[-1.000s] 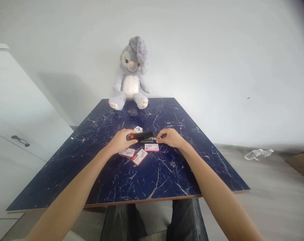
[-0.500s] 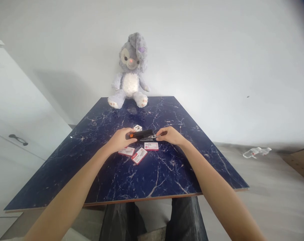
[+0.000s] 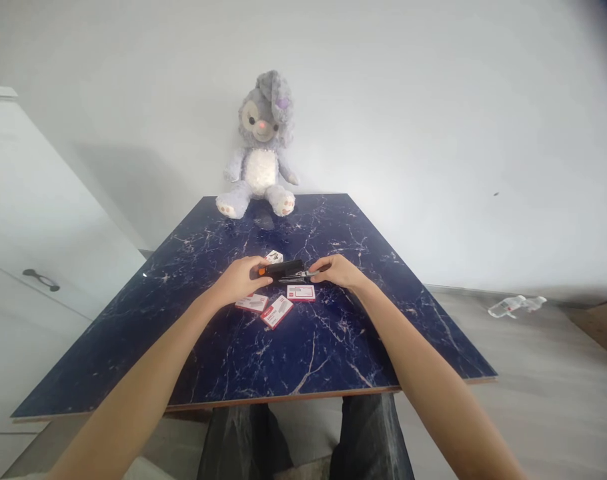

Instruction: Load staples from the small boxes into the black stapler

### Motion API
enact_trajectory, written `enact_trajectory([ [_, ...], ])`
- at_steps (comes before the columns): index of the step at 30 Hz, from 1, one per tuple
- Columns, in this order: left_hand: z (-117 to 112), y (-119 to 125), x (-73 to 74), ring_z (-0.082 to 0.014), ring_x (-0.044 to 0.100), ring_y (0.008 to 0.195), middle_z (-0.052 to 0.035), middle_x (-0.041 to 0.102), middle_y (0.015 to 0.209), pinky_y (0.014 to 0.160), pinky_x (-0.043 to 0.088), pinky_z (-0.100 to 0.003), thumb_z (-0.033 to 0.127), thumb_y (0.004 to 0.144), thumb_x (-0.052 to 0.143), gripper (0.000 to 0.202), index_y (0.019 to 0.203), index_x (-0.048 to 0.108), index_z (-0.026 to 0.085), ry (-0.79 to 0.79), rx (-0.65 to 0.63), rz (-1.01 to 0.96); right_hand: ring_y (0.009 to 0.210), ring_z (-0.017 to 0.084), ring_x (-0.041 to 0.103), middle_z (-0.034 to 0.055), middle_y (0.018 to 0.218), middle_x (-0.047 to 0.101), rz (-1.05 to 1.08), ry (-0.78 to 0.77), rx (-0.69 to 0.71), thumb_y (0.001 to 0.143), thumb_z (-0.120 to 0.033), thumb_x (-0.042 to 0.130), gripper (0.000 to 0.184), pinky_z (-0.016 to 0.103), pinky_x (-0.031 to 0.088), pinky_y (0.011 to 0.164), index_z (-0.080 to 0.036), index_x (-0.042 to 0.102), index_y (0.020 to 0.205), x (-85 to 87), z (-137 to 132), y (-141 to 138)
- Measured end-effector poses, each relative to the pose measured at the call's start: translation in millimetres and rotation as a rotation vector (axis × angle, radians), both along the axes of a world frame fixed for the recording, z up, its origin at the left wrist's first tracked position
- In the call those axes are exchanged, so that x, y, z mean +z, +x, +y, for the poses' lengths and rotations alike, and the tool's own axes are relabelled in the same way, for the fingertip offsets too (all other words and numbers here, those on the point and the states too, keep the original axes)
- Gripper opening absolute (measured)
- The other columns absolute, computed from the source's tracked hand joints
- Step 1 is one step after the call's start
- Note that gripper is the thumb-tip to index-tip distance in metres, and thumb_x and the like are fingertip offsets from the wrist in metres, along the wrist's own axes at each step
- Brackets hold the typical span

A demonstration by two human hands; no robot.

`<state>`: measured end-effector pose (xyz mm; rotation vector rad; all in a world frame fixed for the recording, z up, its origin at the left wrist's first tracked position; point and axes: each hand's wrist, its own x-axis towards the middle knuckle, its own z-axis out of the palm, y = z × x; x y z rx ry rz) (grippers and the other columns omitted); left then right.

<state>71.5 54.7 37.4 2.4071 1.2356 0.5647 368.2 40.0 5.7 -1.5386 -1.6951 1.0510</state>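
My left hand (image 3: 241, 277) is closed around the rear of a black stapler (image 3: 283, 269) with an orange part near the fingers. The stapler lies crosswise just above the blue table, its top raised from its lower part. At its right end, my right hand (image 3: 336, 270) pinches a small silver metal piece (image 3: 311, 273). Whether this piece is a strip of staples or part of the stapler I cannot tell. In front of the stapler lie red and white small boxes: one on the right (image 3: 301, 293), one tilted in the middle (image 3: 276, 312), one on the left (image 3: 253, 303), partly behind my left hand.
Behind the stapler stands a small white box (image 3: 274, 257). A grey plush rabbit (image 3: 261, 150) sits at the far edge of the marbled blue table (image 3: 353, 333), against the wall. A white cabinet (image 3: 48, 227) is on the left; clear plastic packaging (image 3: 516, 306) lies on the floor at right.
The view has shifted slightly. Both hands stay at the stapler, and the silver piece is still between my right fingers, with only a slight change in its angle.
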Motion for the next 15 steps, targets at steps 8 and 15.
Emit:
enact_trajectory([
  [8, -0.8, -1.9, 4.2, -0.0234, 0.064, 0.091, -0.0061, 0.071, 0.107, 0.079, 0.047, -0.033, 0.049, 0.084, 0.062, 0.039, 0.112, 0.068, 0.023, -0.011, -0.012, 0.006, 0.084, 0.018, 0.069, -0.0008, 0.089, 0.076, -0.038, 0.032, 0.06, 0.071, -0.028, 0.075, 0.02, 0.027, 0.05, 0.082, -0.022, 0.078, 0.089, 9.9, -6.1, 1.8],
  [15, -3.5, -1.0, 6.0, -0.0233, 0.064, 0.091, -0.0067, 0.07, 0.109, 0.08, 0.047, -0.034, 0.049, 0.086, 0.06, 0.039, 0.114, 0.067, 0.023, -0.015, -0.02, 0.012, 0.086, 0.018, 0.069, 0.002, 0.093, 0.076, 0.039, 0.073, 0.067, 0.076, -0.029, 0.072, 0.017, 0.029, 0.052, 0.086, -0.02, 0.076, 0.09, 2.6, -2.1, 5.6],
])
